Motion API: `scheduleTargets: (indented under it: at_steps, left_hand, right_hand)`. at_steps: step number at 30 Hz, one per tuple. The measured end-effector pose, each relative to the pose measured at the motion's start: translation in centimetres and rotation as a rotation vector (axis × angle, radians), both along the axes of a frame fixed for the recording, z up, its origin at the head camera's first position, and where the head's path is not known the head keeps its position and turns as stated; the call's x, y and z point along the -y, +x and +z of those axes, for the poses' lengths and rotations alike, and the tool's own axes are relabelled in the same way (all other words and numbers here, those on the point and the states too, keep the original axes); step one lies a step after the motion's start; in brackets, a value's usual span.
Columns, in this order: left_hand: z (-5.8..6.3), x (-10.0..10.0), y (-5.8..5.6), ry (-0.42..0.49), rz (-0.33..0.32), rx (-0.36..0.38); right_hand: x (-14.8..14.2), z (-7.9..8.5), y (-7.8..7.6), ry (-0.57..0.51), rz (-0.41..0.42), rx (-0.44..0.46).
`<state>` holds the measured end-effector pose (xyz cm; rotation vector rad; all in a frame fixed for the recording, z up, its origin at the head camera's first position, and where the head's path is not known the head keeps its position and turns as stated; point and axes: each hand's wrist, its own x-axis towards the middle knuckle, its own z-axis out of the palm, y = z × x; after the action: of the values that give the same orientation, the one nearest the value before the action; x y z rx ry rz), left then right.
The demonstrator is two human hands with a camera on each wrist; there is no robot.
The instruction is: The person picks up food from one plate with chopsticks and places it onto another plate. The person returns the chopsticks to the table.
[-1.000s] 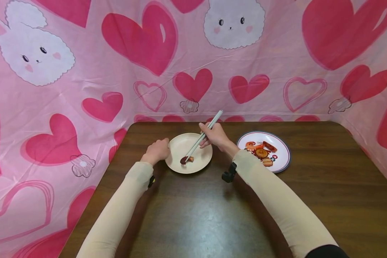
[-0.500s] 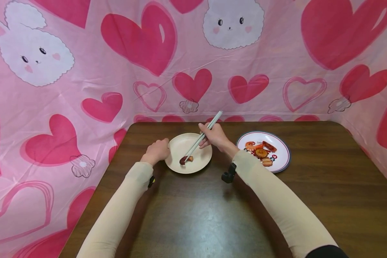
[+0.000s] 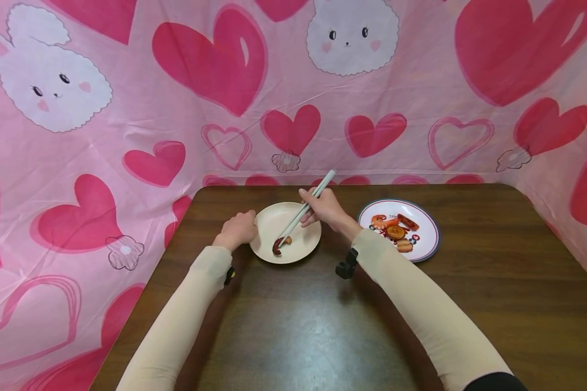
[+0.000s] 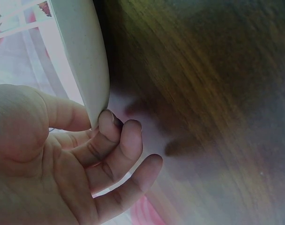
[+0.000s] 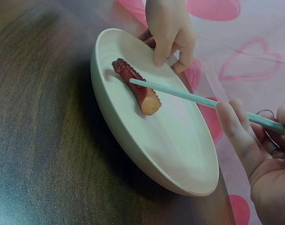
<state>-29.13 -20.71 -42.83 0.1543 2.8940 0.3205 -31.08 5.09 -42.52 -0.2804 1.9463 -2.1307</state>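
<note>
My right grip (image 3: 324, 207) is curled around the pale green chopsticks (image 5: 180, 93); my left grip (image 3: 239, 228) pinches the cream plate (image 5: 180, 140) at its left rim. My tips touch the dark red piece of food (image 5: 140, 96), lying in the cream plate's near half. If I squeeze off-centre or too lightly, I judge its glossy skin could make it roll or slip; a tug from my left could slide the plate beneath it. Right of the cream plate, my right sleeve (image 3: 416, 293) covers part of the blue-rimmed plate (image 3: 426, 239) on the tabletop (image 3: 293, 326). I can't tell whether both sticks clasp the piece; only one shows clearly up close.
</note>
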Motion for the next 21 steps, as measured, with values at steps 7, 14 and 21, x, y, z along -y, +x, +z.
scheduleTargets:
  at_steps: [7, 14, 21]
  left_hand:
    - [-0.17, 0.03, -0.13, 0.002, -0.008, -0.004]
    - [-0.03, 0.02, -0.14, 0.006, -0.003, -0.004]
    - [0.1, -0.05, 0.02, 0.005, -0.004, 0.0]
  right_hand:
    - [0.02, 0.05, 0.11, 0.009, 0.003, 0.004]
    - [-0.1, 0.21, 0.13, 0.032, 0.023, 0.011]
    - [-0.35, 0.27, 0.1, 0.008, 0.029, 0.024]
